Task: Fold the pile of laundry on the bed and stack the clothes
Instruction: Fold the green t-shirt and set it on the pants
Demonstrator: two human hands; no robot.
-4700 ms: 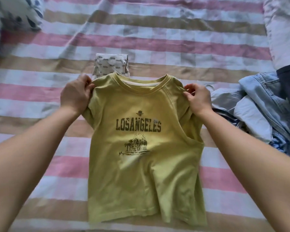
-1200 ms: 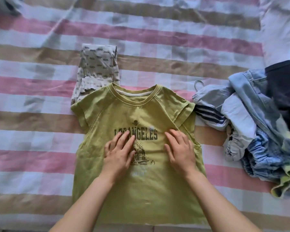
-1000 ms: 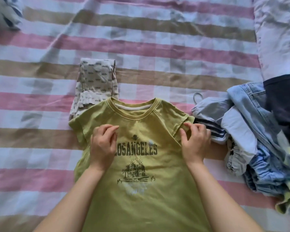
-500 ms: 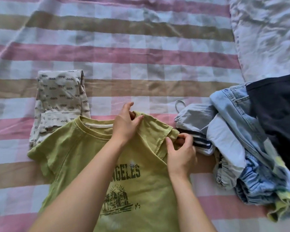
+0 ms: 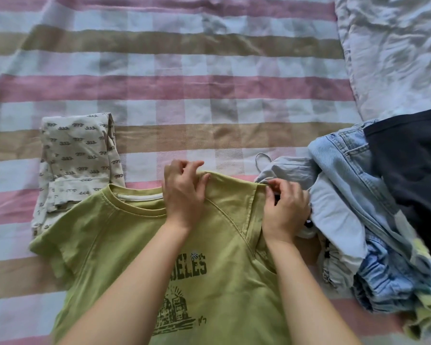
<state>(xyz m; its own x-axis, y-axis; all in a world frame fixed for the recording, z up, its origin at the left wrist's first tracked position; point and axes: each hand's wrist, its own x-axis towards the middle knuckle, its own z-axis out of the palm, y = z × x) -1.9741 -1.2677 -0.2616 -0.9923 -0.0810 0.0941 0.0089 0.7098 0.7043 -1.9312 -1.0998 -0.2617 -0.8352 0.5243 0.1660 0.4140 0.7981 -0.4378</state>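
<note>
A green printed T-shirt [image 5: 125, 247] lies face up on the striped bed sheet [image 5: 184, 85]. My left hand [image 5: 184, 192] pinches its right shoulder near the collar. My right hand [image 5: 285, 207] pinches the edge of the right sleeve. A folded cream patterned garment [image 5: 77, 155] lies just beyond the shirt's left shoulder, partly under it. The unfolded laundry pile [image 5: 363, 220] of denim, pale blue and dark navy clothes sits at the right, touching my right hand.
A crumpled white duvet [image 5: 393, 51] covers the far right of the bed. Open striped sheet stretches beyond the shirt and the folded garment.
Both hands left the shirt's chest and moved up and right to its right shoulder and sleeve. The view shifted right, and the sleeve edge is now pinched a little higher.
</note>
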